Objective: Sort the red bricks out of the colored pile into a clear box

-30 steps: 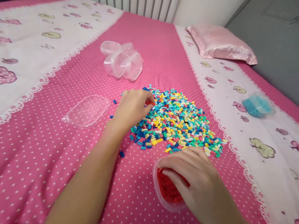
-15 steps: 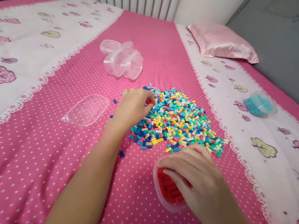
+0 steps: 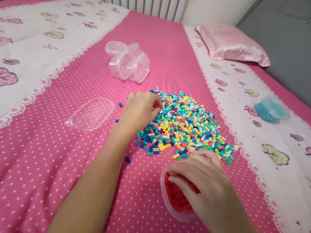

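A heap of small toy building bricks [image 3: 185, 124] in many colours lies on the bed. My left hand [image 3: 143, 108] rests at the heap's left edge, fingers curled in, with a bit of red brick [image 3: 157, 106] showing between thumb and fingers. Nearer to me stands a clear plastic box [image 3: 166, 201] with red bricks [image 3: 179, 195] inside. Over its right side bends my right hand [image 3: 204, 182], thumb and forefinger brought together at the tips above the red bricks. Whatever that pinch holds is too small or hidden to make out.
A clear lid [image 3: 92, 115] lies flat to the left, and several stray blue bricks [image 3: 127, 160] lie beside the heap. Beyond are stacked clear containers [image 3: 128, 62]. At right sits a box of light-blue bricks [image 3: 270, 109]; a pink pillow [image 3: 232, 45] lies farther back.
Almost nothing differs. Both hands keep their places and finger shapes; the whole view has shifted very slightly.
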The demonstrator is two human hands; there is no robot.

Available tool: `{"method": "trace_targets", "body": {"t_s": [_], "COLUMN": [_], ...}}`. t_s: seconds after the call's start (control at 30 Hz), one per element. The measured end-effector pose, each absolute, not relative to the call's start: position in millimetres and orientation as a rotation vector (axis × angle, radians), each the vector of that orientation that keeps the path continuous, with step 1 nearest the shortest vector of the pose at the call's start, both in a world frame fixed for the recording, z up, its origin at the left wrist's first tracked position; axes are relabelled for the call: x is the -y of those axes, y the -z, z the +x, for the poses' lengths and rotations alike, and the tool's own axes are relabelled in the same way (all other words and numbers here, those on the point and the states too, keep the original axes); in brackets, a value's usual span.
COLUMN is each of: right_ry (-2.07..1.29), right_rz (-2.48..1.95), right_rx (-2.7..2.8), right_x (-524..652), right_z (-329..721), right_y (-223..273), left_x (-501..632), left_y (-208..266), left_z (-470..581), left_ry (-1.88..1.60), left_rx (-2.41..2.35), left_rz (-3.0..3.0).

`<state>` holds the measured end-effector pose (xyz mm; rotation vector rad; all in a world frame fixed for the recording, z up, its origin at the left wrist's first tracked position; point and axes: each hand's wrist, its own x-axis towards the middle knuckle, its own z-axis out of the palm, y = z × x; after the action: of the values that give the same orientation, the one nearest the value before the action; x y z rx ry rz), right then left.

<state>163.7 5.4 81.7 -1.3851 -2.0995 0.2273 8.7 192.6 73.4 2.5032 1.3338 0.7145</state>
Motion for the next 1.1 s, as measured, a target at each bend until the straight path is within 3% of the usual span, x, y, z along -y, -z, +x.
{"method": "trace_targets", "body": {"t_s": [0.4, 1.1], "right_ry": [-0.342, -0.232], "right_rz": [-1.341, -1.39], "right_rx": [2.074, 2.035], "right_x": [-5.2, -4.0], "right_z": [159.7, 159.3], "right_y": [-86.8, -82.8], "left_x": [-192.1, -192.4], "left_y": [-74.1, -73.8], "left_z": [8.9, 8.2], "left_ry": [-0.71, -0.721], "left_rx": [-1.327, -1.333], "left_rz": [2.505, 2.485]}}
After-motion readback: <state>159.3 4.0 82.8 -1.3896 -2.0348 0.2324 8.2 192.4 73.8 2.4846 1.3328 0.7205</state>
